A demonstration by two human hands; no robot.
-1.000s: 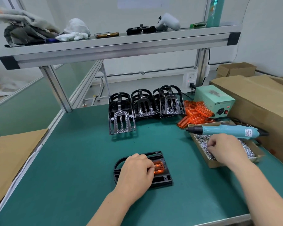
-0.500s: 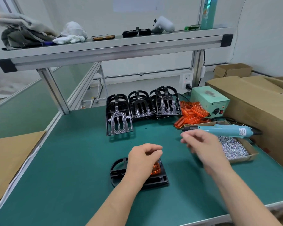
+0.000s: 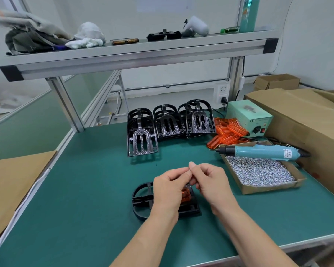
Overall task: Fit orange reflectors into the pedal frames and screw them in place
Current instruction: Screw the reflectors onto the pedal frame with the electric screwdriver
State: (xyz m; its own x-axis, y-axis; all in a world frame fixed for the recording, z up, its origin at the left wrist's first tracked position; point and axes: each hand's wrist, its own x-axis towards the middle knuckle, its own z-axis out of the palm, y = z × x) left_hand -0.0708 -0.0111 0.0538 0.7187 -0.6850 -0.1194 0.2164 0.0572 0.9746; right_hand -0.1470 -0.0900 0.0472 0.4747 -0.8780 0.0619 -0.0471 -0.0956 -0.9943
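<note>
Hands: left hand (image 3: 169, 187) and right hand (image 3: 210, 182) meet, both pinching a tiny screw (image 3: 189, 169).
Frame: pedal frame (image 3: 143, 197), orange reflector (image 3: 185, 195) inside, lies beneath them.

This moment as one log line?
left hand, right hand: pinching screw above pedal frame | reflector: in frame | screwdriver: lying on screw box

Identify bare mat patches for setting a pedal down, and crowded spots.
Free: green mat between brown cardboard sheet and black plastic pedal frame; also nearside of cardboard screw tray. Crowded: back right, around orange reflector pile and blue electric screwdriver.
</note>
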